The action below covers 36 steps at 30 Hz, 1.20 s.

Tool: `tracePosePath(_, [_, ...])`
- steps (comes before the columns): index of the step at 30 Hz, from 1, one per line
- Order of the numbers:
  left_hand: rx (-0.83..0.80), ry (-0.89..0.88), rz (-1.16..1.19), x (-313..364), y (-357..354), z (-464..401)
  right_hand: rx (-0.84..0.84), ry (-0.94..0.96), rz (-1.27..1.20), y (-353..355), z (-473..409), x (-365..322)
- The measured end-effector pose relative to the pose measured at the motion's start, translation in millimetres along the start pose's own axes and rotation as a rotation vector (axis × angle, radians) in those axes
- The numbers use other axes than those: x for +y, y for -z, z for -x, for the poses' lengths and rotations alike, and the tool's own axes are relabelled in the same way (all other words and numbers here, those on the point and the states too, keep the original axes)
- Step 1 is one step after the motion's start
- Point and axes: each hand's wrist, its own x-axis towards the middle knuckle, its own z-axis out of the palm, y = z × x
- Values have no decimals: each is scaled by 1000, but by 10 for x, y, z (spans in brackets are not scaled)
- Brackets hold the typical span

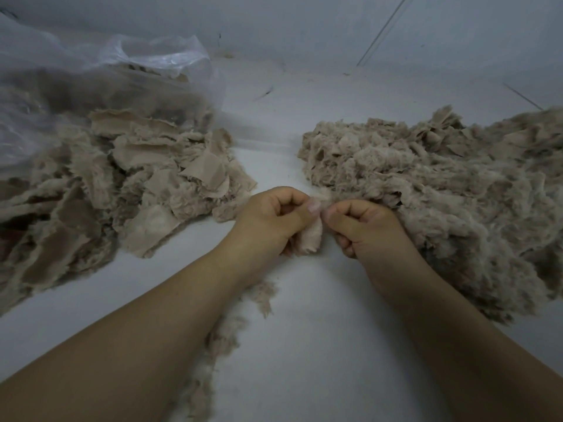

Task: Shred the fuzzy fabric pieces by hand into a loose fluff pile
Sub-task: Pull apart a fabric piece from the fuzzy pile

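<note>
A small beige fuzzy fabric piece point(311, 239) hangs between my two hands at the middle of the white surface. My left hand point(268, 220) pinches its upper left edge with thumb and fingers. My right hand point(365, 229) pinches the upper right edge, thumbs almost touching. A heap of uncut fabric pieces point(128, 184) lies to the left. A big loose fluff pile point(441, 190) lies to the right, touching my right hand's far side.
A clear plastic bag point(100, 77) with more fabric pieces stands at the back left, behind the heap. Stray fluff strands point(231, 324) trail on the white surface point(320, 345) under my left forearm. Grey walls close off the back.
</note>
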Motion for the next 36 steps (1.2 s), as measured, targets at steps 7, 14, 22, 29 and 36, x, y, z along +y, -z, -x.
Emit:
tracePosePath(7, [82, -54, 10, -50, 23, -24, -24, -3, -38, -3, 3, 7])
tracePosePath(14, [-3, -101, -170, -85, -10, -23, -24, 15, -14, 12, 9, 9])
tracePosePath(22, [-13, -19, 37, -10, 39, -29, 8, -24, -61, 6, 11, -13])
tracePosePath(29, [4, -62, -5, -35, 48, -25, -17, -41, -1, -2, 26, -41])
tracePosePath(36, [-79, -19, 69, -5, 69, -20, -14, -17, -7, -5, 30, -37])
